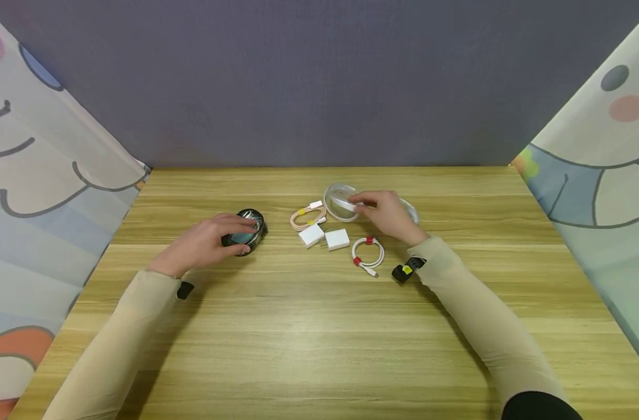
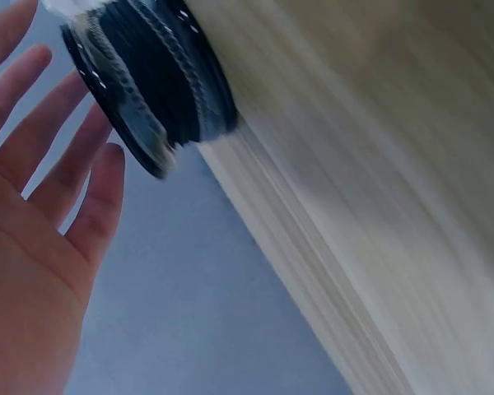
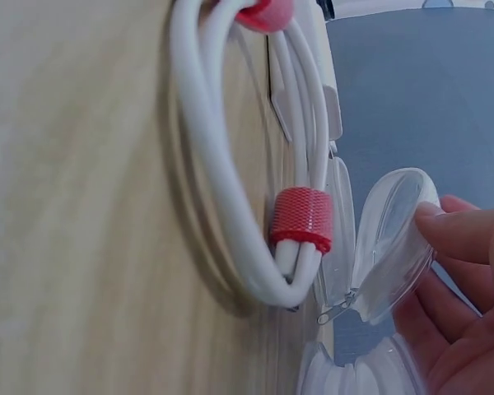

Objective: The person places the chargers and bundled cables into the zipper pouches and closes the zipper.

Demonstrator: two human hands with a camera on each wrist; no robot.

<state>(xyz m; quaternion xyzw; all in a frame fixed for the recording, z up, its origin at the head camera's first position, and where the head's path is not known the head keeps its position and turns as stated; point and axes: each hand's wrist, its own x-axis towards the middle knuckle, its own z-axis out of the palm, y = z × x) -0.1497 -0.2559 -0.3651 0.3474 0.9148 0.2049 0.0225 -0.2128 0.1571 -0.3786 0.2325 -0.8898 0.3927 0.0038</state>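
Observation:
At the left of the table lies a round black zip case with a clear top; the left wrist view shows zipper tape round its side. My left hand reaches over it, fingers spread and fairly straight; in its wrist view the left hand is beside the case rim. Toward the back, my right hand pinches the lid of an unzipped clear round zip case between thumb and fingers. In the right wrist view the lid stands raised, a zipper pull hanging near its hinge.
Another clear round case lies partly behind my right hand. Between the hands are a pinkish coiled cable with yellow ties, two white charger plugs and a white coiled cable with red ties. A grey panel rises behind the table.

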